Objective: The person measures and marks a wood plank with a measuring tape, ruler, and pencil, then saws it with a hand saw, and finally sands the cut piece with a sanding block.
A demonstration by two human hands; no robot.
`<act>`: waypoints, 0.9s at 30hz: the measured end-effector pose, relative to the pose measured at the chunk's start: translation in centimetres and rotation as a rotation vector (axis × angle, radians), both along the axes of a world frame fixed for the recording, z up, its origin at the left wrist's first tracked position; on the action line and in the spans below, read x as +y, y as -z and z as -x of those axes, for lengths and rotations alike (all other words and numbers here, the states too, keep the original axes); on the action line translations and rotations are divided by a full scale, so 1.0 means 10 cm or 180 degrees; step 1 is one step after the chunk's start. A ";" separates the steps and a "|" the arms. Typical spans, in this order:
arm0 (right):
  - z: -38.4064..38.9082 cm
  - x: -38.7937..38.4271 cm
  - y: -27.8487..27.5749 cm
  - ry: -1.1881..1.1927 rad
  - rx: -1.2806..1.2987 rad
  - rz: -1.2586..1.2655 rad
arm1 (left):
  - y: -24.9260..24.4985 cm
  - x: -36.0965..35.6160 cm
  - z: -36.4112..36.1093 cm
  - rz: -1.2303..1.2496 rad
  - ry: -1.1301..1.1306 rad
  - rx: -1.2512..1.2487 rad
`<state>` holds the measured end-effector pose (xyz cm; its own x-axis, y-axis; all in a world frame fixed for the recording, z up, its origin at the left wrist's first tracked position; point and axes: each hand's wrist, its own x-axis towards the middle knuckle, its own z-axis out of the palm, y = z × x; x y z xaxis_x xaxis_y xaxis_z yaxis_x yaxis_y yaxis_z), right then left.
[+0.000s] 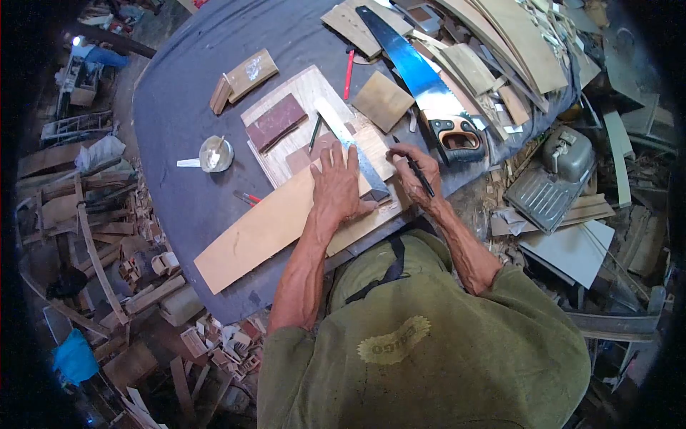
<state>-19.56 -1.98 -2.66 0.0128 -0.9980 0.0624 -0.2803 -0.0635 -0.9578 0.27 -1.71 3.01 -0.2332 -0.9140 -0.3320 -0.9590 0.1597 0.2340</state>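
My left hand (336,182) lies spread on a long light wooden board (250,232), its fingertips by the metal blade of a try square (350,139). The square crosses the board's right part at a slant. My right hand (418,175), just right of the square, is closed on a black pen (420,176) that points up and left. Beneath the long board is a pale plywood piece (304,89). On it are a dark red sanding sheet (276,123) and a dark green pencil (314,134).
A handsaw (421,79) lies behind my right hand, beside stacked wood strips (493,64). A cup with a stick (216,154) stands at left on the dark cloth (171,93). A metal sink (550,179) and scrap wood lie on the floor around.
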 end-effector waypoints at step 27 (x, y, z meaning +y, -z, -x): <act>0.01 -0.08 -0.04 -0.0621 0.0671 0.1036 | 0.08 0.04 -0.02 0.0029 -0.0003 0.0114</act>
